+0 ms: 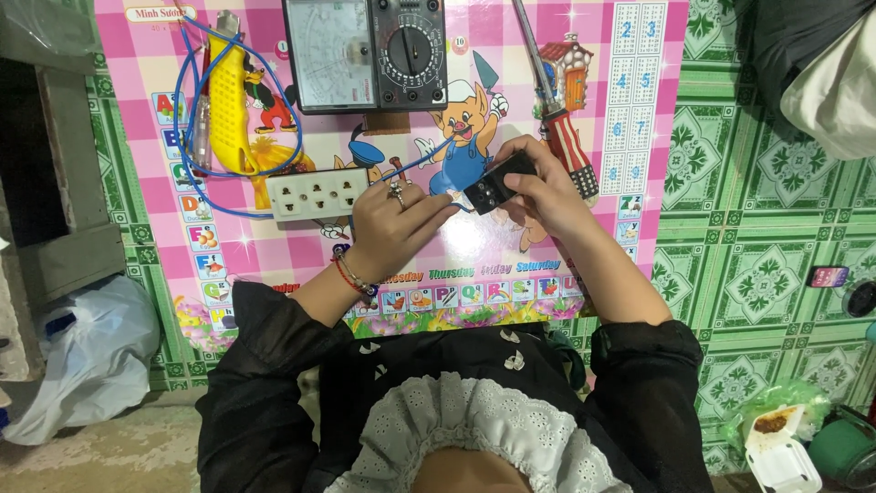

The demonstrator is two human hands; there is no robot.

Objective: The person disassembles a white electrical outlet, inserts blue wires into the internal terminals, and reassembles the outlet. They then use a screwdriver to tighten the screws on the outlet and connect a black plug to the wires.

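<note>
My right hand grips a small black plug-like block above a pink cartoon board. My left hand, with a ring and a red bracelet, pinches the end of a blue wire and holds it against the block's near side. The blue wire runs left and loops around a yellow tool. A white socket strip lies just left of my left hand.
A black analog multimeter sits at the board's top. A red-and-white striped screwdriver lies by my right hand. Green patterned floor mat spreads right, with a phone, a food box and a plastic bag at left.
</note>
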